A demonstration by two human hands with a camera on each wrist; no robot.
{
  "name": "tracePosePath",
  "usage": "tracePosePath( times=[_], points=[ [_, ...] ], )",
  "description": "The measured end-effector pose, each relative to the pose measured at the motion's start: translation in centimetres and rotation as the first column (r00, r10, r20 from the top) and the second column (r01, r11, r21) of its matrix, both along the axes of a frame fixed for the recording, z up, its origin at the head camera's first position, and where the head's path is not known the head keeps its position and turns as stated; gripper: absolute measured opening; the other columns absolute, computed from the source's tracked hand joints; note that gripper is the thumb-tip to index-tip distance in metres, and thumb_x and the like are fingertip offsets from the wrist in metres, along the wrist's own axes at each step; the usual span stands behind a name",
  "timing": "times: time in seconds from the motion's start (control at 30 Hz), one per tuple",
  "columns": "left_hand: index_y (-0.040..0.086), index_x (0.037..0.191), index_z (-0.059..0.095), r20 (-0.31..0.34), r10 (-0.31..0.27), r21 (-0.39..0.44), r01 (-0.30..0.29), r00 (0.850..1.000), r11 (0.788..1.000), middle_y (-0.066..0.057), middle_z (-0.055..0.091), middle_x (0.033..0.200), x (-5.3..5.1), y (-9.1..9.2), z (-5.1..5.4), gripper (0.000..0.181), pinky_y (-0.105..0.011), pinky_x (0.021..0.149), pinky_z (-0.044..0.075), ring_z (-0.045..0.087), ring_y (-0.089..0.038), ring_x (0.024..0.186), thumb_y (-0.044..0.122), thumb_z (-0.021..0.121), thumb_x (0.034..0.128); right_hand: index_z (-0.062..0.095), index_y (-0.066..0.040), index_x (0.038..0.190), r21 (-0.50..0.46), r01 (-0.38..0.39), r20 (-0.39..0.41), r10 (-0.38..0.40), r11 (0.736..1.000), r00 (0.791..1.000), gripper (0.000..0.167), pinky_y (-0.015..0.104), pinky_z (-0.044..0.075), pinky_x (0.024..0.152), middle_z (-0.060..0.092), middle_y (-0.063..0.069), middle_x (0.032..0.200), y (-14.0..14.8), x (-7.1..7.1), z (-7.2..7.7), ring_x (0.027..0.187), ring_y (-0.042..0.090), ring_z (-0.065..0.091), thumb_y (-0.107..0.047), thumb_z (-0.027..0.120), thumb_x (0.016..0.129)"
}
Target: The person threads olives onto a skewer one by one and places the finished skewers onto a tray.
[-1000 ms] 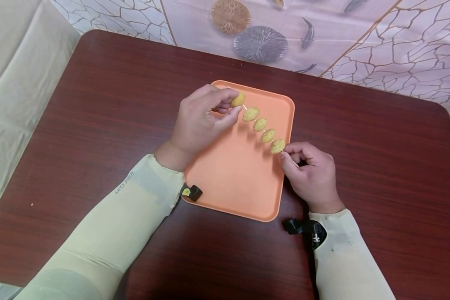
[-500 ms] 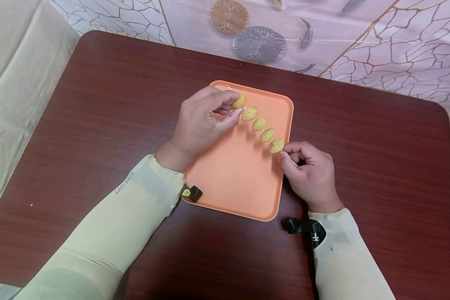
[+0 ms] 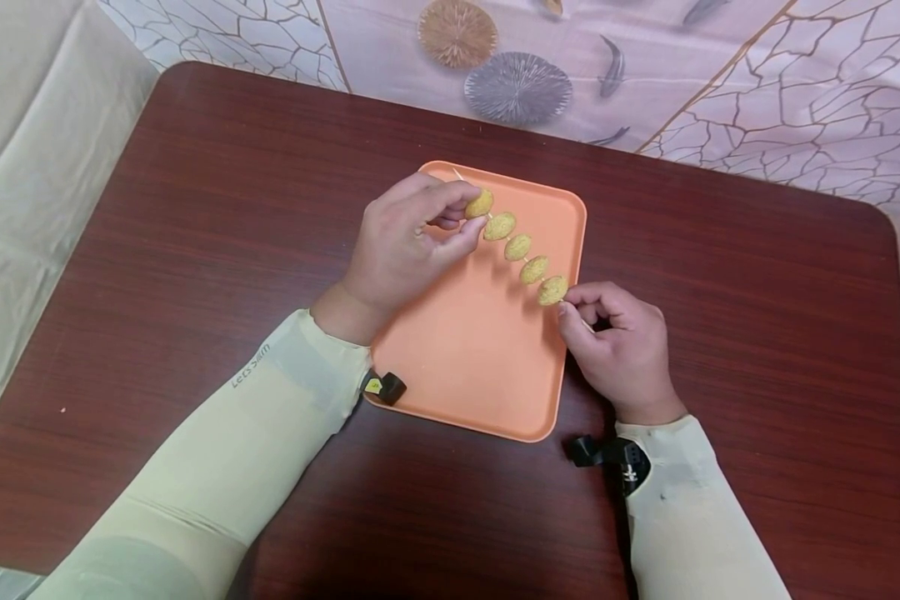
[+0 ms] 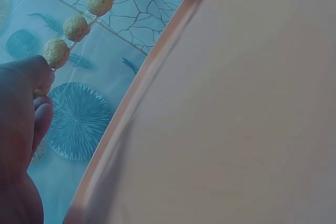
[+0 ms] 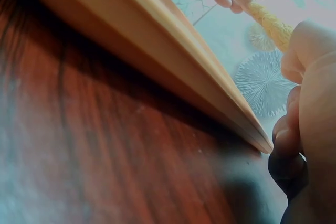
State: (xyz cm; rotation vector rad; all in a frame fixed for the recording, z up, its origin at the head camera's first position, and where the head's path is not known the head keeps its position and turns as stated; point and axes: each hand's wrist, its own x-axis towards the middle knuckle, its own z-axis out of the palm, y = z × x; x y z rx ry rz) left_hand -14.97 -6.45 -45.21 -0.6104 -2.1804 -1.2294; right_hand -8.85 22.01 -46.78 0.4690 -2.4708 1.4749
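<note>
A thin wooden skewer [image 3: 458,175] carries several yellow, rough-surfaced balls [image 3: 518,247], spaced along it. It slants from upper left to lower right above an orange tray [image 3: 465,350]. My left hand [image 3: 408,237] pinches the uppermost ball [image 3: 482,202] between thumb and fingers, and the skewer's tip sticks out past it. At the lower end, my right hand [image 3: 621,350] pinches the skewer just beyond the last ball [image 3: 552,290]. In the left wrist view the row of balls [image 4: 76,28] runs up from the left fingers. The right wrist view shows the balls [image 5: 270,23] end-on.
The tray lies on a dark reddish-brown wooden table [image 3: 232,208]. Behind the table hangs a patterned cloth [image 3: 521,87] with printed discs and fish. A pale cloth [image 3: 37,167] hangs at the left. A small light speck [image 3: 63,409] lies on the table at left.
The uppermost ball, in my left fingers, has slid slightly along the skewer toward the others, and more of the tip shows. My right hand has barely moved.
</note>
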Motion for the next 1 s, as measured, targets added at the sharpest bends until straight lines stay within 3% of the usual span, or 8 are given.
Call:
tracePosePath(
  times=[0.13,0.23,0.4,0.53,0.77,0.87,1.0],
  points=[
    [0.001,0.117,0.085,0.019,0.001,0.004,-0.001,1.0,1.0,-0.011,0.079,0.102,-0.2,-0.1,0.2,0.023,-0.02,0.087,0.065,0.076,-0.017,0.089,0.01,0.087,0.096,0.081,-0.003,0.097,0.064,0.007,-0.026,-0.005,0.998,1.0,0.004,0.014,0.037,0.059,0.059,-0.001,0.064,-0.2,-0.2,0.7,0.059,0.0,0.046,-0.002,0.08,0.093],
    [0.001,0.119,0.085,0.077,-0.004,0.021,0.003,0.997,1.0,-0.011,0.08,0.106,-0.3,-0.1,0.3,0.025,-0.021,0.088,0.066,0.076,-0.017,0.09,0.011,0.088,0.0965,0.08,-0.007,0.097,0.166,0.015,-0.028,-0.01,0.986,1.0,0.004,0.014,0.039,0.061,0.062,-0.001,0.069,-0.2,-0.3,1.3,0.061,0.002,0.048,-0.005,0.081,0.094],
    [0.005,0.124,0.085,0.195,0.007,0.009,-0.009,0.981,1.0,-0.008,0.08,0.11,-0.2,-0.1,0.1,0.028,-0.023,0.09,0.066,0.077,-0.015,0.093,0.015,0.088,0.0976,0.077,-0.015,0.092,0.355,-0.001,0.022,-0.007,0.935,1.0,0.007,0.012,0.042,0.062,0.065,-0.004,0.074,-0.5,-0.1,2.3,0.064,0.007,0.054,-0.011,0.082,0.097],
    [0.005,0.126,0.085,0.245,0.004,-0.027,0.002,0.97,1.0,-0.007,0.081,0.112,-0.1,-0.2,-0.2,0.029,-0.025,0.09,0.066,0.077,-0.015,0.095,0.015,0.088,0.0985,0.075,-0.021,0.084,0.452,-0.056,0.042,0.041,0.89,0.998,0.015,0.015,0.042,0.059,0.064,-0.007,0.072,-1.1,0.3,2.9,0.063,0.009,0.054,-0.012,0.08,0.096],
    [0.007,0.128,0.084,0.3,-0.03,-0.067,0.053,0.954,0.996,-0.007,0.08,0.115,0.0,-0.5,-0.3,0.028,-0.027,0.09,0.065,0.073,-0.016,0.097,0.013,0.086,0.1003,0.067,-0.023,0.077,0.498,-0.106,0.019,0.111,0.861,0.994,0.023,0.021,0.04,0.053,0.055,-0.01,0.065,-2.5,1.5,3.4,0.057,0.007,0.047,-0.01,0.077,0.092],
    [0.007,0.128,0.084,0.313,-0.062,-0.067,0.087,0.948,0.994,-0.007,0.081,0.116,0.0,-0.5,-0.4,0.026,-0.027,0.09,0.065,0.074,-0.015,0.097,0.008,0.081,0.1019,0.064,-0.021,0.075,0.505,-0.078,-0.027,0.106,0.859,0.994,0.023,0.022,0.041,0.053,0.054,-0.01,0.064,-3.2,2.3,3.3,0.056,0.007,0.046,-0.008,0.074,0.09],
    [0.007,0.124,0.085,0.294,-0.093,-0.048,0.112,0.951,0.993,-0.007,0.082,0.114,-0.2,-0.4,-0.4,0.024,-0.027,0.089,0.065,0.073,-0.015,0.096,0.004,0.076,0.1025,0.062,-0.019,0.073,0.513,-0.018,-0.09,0.075,0.858,0.993,0.022,0.023,0.042,0.053,0.053,-0.008,0.064,-4.0,3.3,3.0,0.056,0.008,0.046,-0.004,0.071,0.088]
  ],
)
